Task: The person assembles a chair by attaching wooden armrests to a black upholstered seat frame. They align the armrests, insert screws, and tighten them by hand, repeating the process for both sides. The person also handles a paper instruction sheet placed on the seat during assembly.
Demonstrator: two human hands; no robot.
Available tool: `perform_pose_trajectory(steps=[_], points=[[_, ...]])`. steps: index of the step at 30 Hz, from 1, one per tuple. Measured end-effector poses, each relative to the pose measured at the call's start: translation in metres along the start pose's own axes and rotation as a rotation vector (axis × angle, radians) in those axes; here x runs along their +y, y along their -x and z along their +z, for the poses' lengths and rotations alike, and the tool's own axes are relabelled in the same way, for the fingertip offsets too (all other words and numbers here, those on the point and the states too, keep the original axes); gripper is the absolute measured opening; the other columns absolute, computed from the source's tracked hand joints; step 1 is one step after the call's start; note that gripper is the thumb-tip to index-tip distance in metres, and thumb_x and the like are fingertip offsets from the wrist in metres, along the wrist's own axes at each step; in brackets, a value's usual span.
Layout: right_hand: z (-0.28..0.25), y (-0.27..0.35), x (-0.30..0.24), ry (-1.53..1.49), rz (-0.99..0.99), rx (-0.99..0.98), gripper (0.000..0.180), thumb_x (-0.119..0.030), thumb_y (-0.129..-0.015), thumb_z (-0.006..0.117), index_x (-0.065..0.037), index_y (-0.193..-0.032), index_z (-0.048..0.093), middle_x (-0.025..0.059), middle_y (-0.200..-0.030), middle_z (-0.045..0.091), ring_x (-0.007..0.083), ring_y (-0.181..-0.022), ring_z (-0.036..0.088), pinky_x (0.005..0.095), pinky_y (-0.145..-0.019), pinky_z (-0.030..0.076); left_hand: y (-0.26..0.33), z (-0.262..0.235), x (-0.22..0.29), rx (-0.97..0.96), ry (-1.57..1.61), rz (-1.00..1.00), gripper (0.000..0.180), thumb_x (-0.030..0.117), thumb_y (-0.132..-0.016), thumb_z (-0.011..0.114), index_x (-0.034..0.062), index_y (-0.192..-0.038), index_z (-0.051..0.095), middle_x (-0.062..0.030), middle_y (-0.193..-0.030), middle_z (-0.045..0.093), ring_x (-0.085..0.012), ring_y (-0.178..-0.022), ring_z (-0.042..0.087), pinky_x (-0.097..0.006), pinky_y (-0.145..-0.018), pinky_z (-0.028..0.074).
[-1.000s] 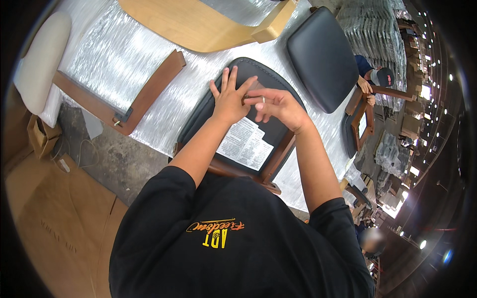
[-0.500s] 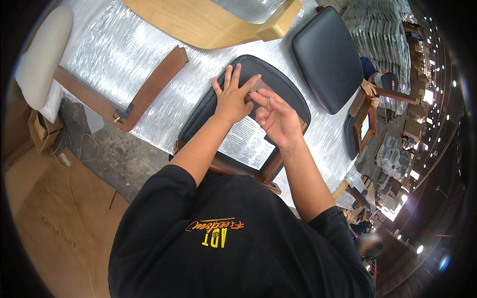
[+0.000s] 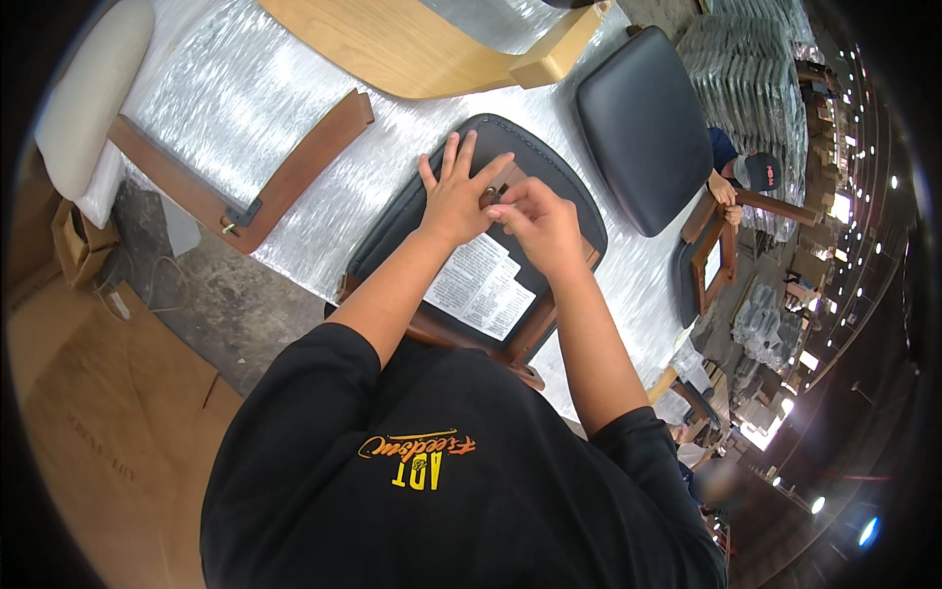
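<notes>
A black padded chair seat [image 3: 549,157] lies underside up on the table, with a brown wooden frame [image 3: 535,334] against it and a white printed label [image 3: 481,294] at its middle. My left hand [image 3: 453,204] rests on the seat, fingers spread, its thumb beside a wooden piece of the frame. Close to that thumb, my right hand [image 3: 542,228] is closed in a pinch over the wood. Whatever its fingertips hold is too small and covered to make out.
Left on the plastic-wrapped table [image 3: 392,128] lies a curved brown wooden part [image 3: 304,177] with a metal bracket. Beyond are a light wooden piece [image 3: 392,44] and a black cushion [image 3: 646,128]. A light cushion [image 3: 96,98] sits far left. At right a co-worker's hands [image 3: 724,191] hold another frame.
My right hand has turned and closed from loosely bent fingers around a small metal piece into a pinch near my left thumb. My left hand stays in place on the seat.
</notes>
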State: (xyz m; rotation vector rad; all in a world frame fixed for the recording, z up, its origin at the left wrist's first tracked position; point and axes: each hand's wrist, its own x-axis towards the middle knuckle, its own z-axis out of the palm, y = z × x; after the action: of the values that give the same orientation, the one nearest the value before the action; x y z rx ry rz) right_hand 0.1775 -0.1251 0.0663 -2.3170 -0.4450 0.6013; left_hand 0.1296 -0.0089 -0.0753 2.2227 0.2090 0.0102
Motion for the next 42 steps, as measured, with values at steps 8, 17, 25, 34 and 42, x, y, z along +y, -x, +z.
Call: perform_pose_trajectory(steps=[8, 17, 25, 34, 42], points=[[0.010, 0.012, -0.003, 0.165, 0.106, 0.167, 0.034, -0.031, -0.106, 0.062, -0.002, -0.088, 0.062, 0.0096, -0.066, 0.070, 0.0153, -0.055, 0.068, 0.0295, -0.053, 0.053, -0.002, 0.003, 0.000, -0.007, 0.001, -0.019, 0.079, 0.008, -0.085, 0.068, 0.0388, -0.154, 0.046, -0.0222, -0.172, 0.017, -0.0408, -0.162, 0.003, -0.074, -0.119, -0.004], [0.027, 0.005, 0.040, -0.227, 0.169, 0.109, 0.037, -0.034, -0.111, 0.050, 0.001, -0.102, 0.060, 0.0156, -0.080, 0.073, 0.0170, -0.057, 0.066, 0.0265, -0.050, 0.050, -0.001, 0.002, 0.001, 0.016, -0.003, -0.008, 0.077, 0.011, -0.084, 0.071, 0.0397, -0.152, 0.049, -0.0217, -0.171, 0.019, -0.0398, -0.161, 0.006, -0.075, -0.118, -0.003], [0.029, 0.017, 0.033, -0.589, 0.299, 0.113, 0.030, -0.028, -0.112, 0.043, -0.002, -0.114, 0.058, 0.0177, -0.108, 0.072, 0.0213, -0.079, 0.070, 0.0302, -0.063, 0.054, -0.001, 0.005, 0.000, 0.037, -0.004, -0.004, 0.068, 0.019, -0.089, 0.070, 0.0399, -0.151, 0.051, -0.0218, -0.171, 0.022, -0.0404, -0.161, 0.007, -0.075, -0.118, -0.002], [0.034, 0.015, 0.018, -0.656, 0.082, 0.167, 0.025, -0.023, -0.110, 0.046, -0.005, -0.122, 0.058, 0.0151, -0.131, 0.070, 0.0241, -0.101, 0.073, 0.0320, -0.074, 0.057, 0.001, -0.002, 0.004, 0.037, 0.016, -0.002, 0.070, 0.017, -0.087, 0.072, 0.0386, -0.151, 0.053, -0.0225, -0.170, 0.023, -0.0404, -0.161, 0.009, -0.075, -0.118, -0.002], [0.014, 0.015, 0.010, -0.885, 0.397, 0.124, 0.020, -0.024, -0.105, 0.062, -0.004, -0.111, 0.062, 0.0148, -0.106, 0.074, 0.0205, -0.077, 0.071, 0.0310, -0.064, 0.055, 0.000, 0.003, 0.002, 0.038, -0.036, -0.006, 0.081, 0.017, -0.079, 0.076, 0.0399, -0.152, 0.050, -0.0214, -0.171, 0.022, -0.0398, -0.161, 0.007, -0.074, -0.119, -0.003]])
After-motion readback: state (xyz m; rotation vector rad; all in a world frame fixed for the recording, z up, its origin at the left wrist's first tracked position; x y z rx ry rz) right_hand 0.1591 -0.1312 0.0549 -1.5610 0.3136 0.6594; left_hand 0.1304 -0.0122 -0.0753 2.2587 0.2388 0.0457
